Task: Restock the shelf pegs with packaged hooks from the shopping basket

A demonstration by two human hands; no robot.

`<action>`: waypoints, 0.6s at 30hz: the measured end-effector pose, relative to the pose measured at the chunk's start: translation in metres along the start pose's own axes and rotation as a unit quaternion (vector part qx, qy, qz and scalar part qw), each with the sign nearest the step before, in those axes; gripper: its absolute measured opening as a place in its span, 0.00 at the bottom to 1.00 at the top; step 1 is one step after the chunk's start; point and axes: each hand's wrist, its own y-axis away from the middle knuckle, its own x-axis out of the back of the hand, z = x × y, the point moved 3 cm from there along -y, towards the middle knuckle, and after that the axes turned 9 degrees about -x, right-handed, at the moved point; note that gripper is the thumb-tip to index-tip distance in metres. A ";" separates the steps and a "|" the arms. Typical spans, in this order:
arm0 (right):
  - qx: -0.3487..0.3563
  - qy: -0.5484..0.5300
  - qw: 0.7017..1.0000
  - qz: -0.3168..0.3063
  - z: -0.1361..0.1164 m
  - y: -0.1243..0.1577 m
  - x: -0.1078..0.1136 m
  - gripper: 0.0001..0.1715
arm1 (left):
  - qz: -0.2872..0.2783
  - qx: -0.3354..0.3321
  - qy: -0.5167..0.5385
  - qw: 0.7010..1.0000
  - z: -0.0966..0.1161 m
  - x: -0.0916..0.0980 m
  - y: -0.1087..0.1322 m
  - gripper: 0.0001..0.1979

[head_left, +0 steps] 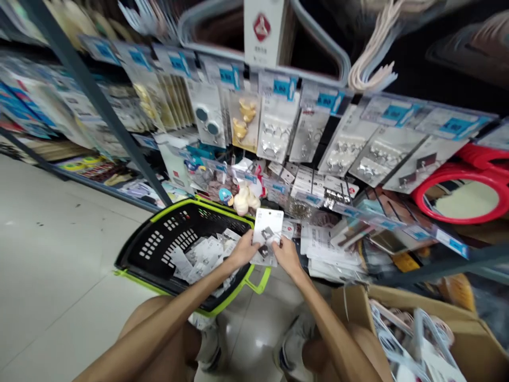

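Between both hands is a white carded hook pack (268,223) with dark diamond-shaped pieces on it. My left hand (243,249) pinches its left edge, and my right hand (287,253) grips the right edge, fingers closed. Below and left of it stands a black shopping basket (143,239) with a green rim, holding a heap of white carded packs (207,257). Behind the pack, carded hooks (276,130) hang in a row on the shelf, several with silver or dark pieces.
A cardboard box (473,339) of pale clothes hangers (421,339) stands at lower right. Red-framed round mirrors (463,193) jut out at right. Loose packs (334,252) lie on the low shelf. A grey shelf post (99,101) slants at left above the tiled floor (59,281).
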 end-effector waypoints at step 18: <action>0.023 -0.048 0.998 0.035 -0.013 0.012 0.003 0.16 | 0.008 -0.053 0.075 0.996 0.025 0.005 -0.003 0.25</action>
